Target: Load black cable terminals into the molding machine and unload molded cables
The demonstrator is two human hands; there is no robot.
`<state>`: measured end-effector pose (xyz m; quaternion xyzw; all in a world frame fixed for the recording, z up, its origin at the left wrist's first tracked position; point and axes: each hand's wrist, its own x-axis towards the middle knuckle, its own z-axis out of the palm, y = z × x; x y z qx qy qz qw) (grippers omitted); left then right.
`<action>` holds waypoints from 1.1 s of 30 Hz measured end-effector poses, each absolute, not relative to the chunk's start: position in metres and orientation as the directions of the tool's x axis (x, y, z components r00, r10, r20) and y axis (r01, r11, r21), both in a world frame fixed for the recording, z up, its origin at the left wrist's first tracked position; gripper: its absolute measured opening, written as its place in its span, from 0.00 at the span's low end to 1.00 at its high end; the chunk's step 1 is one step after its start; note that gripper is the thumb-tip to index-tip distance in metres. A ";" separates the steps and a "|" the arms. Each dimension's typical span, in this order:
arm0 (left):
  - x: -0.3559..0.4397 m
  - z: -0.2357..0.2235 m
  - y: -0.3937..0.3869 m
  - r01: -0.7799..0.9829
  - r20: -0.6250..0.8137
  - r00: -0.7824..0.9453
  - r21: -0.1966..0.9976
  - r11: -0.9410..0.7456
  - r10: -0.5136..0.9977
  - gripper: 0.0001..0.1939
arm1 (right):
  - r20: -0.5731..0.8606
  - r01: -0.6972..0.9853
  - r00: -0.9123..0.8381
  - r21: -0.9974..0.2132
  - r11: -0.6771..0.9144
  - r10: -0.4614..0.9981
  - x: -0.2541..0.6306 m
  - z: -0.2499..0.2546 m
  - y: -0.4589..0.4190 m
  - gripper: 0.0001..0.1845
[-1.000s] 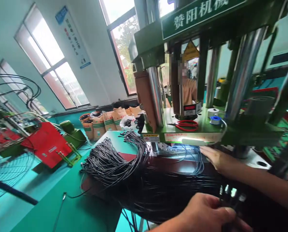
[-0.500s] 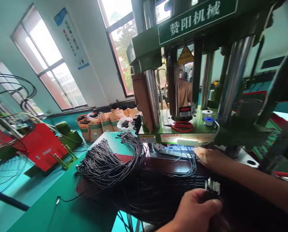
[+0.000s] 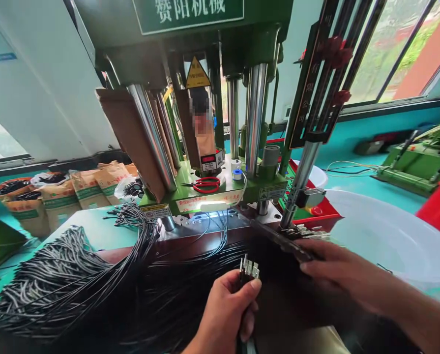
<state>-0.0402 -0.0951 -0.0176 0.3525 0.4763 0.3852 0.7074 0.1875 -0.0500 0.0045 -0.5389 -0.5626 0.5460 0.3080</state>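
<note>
My left hand (image 3: 227, 307) is closed around a small bunch of black cables whose metal connectors (image 3: 251, 268) stick up past the thumb and fingertips. To its right, my right hand (image 3: 334, 268) grips one end of a long, dark, narrow bar (image 3: 278, 237), blurred, so I cannot tell its exact kind. The bar's far end points toward the lower die plate (image 3: 190, 224) of the green press (image 3: 205, 194). Thin cables (image 3: 222, 233) run out from the die area. More metal connectors (image 3: 304, 231) lie just beyond my right hand.
A large bundle of black cables (image 3: 57, 280) spreads over the left of the table. Red-handled pliers (image 3: 207, 184) and a blue-and-white tape roll (image 3: 237, 174) rest on the press. A wide white basin (image 3: 382, 236) stands at right. Paper sacks (image 3: 63, 201) line the wall.
The view has swung to the right. My right hand has come back from the press's die area and now holds the dark bar. My left hand keeps the bunch of cables.
</note>
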 end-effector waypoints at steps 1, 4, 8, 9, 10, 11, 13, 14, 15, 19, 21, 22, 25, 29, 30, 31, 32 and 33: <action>-0.038 -0.017 -0.095 -0.209 -0.403 0.247 0.866 0.454 0.881 0.20 | -0.238 0.078 -0.214 -0.971 -0.226 0.947 0.184 -0.005 -0.063 0.26; -0.030 -0.015 -0.094 -0.203 -0.401 0.231 0.871 0.447 0.887 0.19 | -0.224 -0.246 -0.151 -0.935 -0.256 0.963 0.158 -0.028 -0.090 0.35; -0.023 -0.013 -0.092 -0.136 -0.416 0.260 0.878 0.459 0.872 0.20 | -0.252 -0.385 -0.066 -0.886 -0.258 0.965 0.123 -0.036 -0.093 0.35; -0.022 -0.012 -0.091 -0.118 -0.424 0.262 0.877 0.465 0.867 0.20 | -0.255 -0.386 -0.067 -0.885 -0.261 0.965 0.120 -0.036 -0.091 0.35; -0.021 -0.011 -0.091 -0.103 -0.436 0.260 0.875 0.474 0.862 0.20 | -0.258 -0.379 -0.070 -0.887 -0.265 0.964 0.118 -0.036 -0.090 0.35; -0.020 -0.011 -0.090 -0.095 -0.449 0.253 0.870 0.484 0.857 0.20 | -0.262 -0.367 -0.070 -0.890 -0.269 0.963 0.117 -0.035 -0.090 0.35; -0.018 -0.010 -0.090 -0.097 -0.472 0.242 0.857 0.506 0.847 0.20 | -0.278 -0.332 -0.080 -0.898 -0.289 0.957 0.119 -0.034 -0.090 0.36; -0.017 -0.009 -0.090 -0.100 -0.482 0.240 0.851 0.516 0.842 0.19 | -0.286 -0.314 -0.084 -0.902 -0.298 0.954 0.119 -0.033 -0.091 0.36; -0.017 -0.009 -0.090 -0.102 -0.489 0.238 0.847 0.522 0.839 0.19 | -0.290 -0.298 -0.089 -0.905 -0.303 0.953 0.120 -0.033 -0.091 0.36; -0.014 -0.009 -0.090 -0.084 -0.506 0.195 0.845 0.528 0.840 0.16 | -0.270 -0.260 -0.096 -0.922 -0.286 0.958 0.119 -0.033 -0.094 0.35; -0.014 -0.009 -0.090 -0.082 -0.512 0.183 0.843 0.532 0.839 0.15 | -0.263 -0.248 -0.093 -0.928 -0.278 0.960 0.118 -0.034 -0.094 0.35; -0.014 -0.008 -0.090 -0.082 -0.514 0.188 0.841 0.535 0.837 0.15 | -0.261 -0.243 -0.090 -0.930 -0.275 0.961 0.118 -0.034 -0.094 0.35; -0.014 -0.006 -0.090 -0.079 -0.519 0.214 0.835 0.544 0.827 0.14 | -0.249 -0.227 -0.099 -0.937 -0.266 0.963 0.118 -0.036 -0.094 0.34; -0.014 -0.008 -0.090 -0.074 -0.526 0.202 0.833 0.549 0.826 0.18 | -0.222 -0.169 -0.109 -0.956 -0.239 0.969 0.119 -0.038 -0.094 0.32; -0.014 -0.010 -0.089 -0.080 -0.524 0.196 0.834 0.546 0.829 0.19 | -0.208 -0.152 -0.106 -0.963 -0.223 0.972 0.119 -0.039 -0.094 0.31; -0.014 -0.012 -0.089 -0.086 -0.521 0.191 0.835 0.543 0.832 0.19 | -0.190 -0.137 -0.101 -0.970 -0.203 0.977 0.119 -0.040 -0.094 0.31; -0.014 -0.015 -0.089 -0.091 -0.514 0.188 0.839 0.536 0.837 0.19 | -0.173 -0.125 -0.084 -0.975 -0.182 0.981 0.119 -0.041 -0.094 0.30; -0.014 -0.016 -0.089 -0.092 -0.503 0.187 0.846 0.525 0.843 0.19 | -0.157 -0.118 -0.057 -0.980 -0.163 0.986 0.119 -0.042 -0.095 0.29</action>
